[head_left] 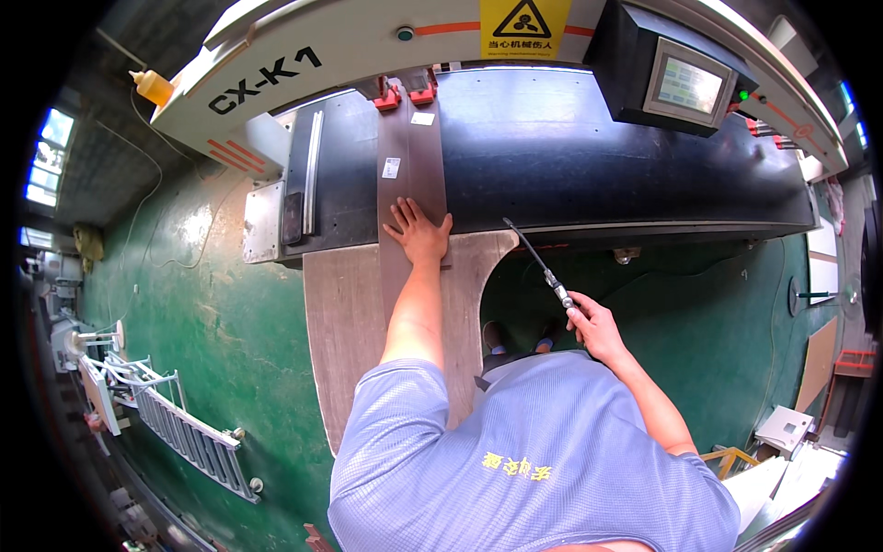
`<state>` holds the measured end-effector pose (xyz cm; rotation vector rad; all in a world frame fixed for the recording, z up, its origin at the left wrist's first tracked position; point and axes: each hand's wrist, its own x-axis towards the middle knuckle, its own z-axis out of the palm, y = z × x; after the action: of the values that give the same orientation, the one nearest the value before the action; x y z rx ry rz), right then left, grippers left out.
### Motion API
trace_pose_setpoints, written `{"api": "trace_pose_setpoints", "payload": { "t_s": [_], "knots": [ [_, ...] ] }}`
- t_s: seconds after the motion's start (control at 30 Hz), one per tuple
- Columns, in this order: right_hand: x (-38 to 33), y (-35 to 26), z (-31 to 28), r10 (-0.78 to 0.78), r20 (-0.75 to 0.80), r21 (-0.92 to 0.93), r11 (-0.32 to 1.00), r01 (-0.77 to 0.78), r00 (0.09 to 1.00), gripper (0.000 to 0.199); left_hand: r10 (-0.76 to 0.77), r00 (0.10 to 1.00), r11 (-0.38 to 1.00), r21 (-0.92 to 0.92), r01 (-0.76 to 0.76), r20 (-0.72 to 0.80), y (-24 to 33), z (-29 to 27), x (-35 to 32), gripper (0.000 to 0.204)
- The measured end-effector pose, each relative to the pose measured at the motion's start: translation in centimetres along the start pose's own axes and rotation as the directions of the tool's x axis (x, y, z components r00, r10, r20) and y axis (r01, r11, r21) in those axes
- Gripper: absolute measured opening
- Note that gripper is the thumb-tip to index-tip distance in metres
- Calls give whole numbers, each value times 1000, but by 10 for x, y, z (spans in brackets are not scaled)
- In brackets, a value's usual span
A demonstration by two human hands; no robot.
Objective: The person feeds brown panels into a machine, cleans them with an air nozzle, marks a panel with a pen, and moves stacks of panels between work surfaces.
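Note:
My left hand (421, 235) lies flat with fingers spread on a long dark brown board (418, 189). Two white labels stick to that board, and its far end lies beneath the red clamps (405, 97) of a large machine. Toward me the board runs over a grey-brown wood-grain panel (345, 322) with a curved right edge; my forearm covers part of it. On the right, my right hand (596, 327) grips an air blow gun (556, 283) by its handle end. Its long thin nozzle points up and left, its tip near the front edge of the black machine table (552, 156).
The machine's white beam (368, 41) spans the far side, carrying a control screen (688, 87) at the right. A rail (314, 175) stands on the table's left. A grey roller stand (189, 428) is on the green floor at left; panels (782, 432) lie at lower right.

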<state>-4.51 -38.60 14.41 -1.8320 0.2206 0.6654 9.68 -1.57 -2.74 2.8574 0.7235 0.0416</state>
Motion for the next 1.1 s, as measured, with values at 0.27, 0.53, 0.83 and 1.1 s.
{"api": "trace_pose_setpoints", "payload": {
  "t_s": [0.27,0.53,0.83,1.1],
  "knots": [
    [1,0,0,13,7,1,1000,-13,1000,40,3,1000,1000,-7,-3,3,-2,3,2,110],
    [4,3,1,-1,21,3,1000,0,1000,40,-1,1000,1000,-7,1,20,-2,1,3,111],
    [4,3,2,-5,24,2,1000,5,1000,40,-10,999,1000,13,10,49,0,-2,2,109],
    [3,3,2,-8,23,-17,1000,8,1000,40,-1,1000,1000,15,1,26,0,-1,1,110]
  ]
}}
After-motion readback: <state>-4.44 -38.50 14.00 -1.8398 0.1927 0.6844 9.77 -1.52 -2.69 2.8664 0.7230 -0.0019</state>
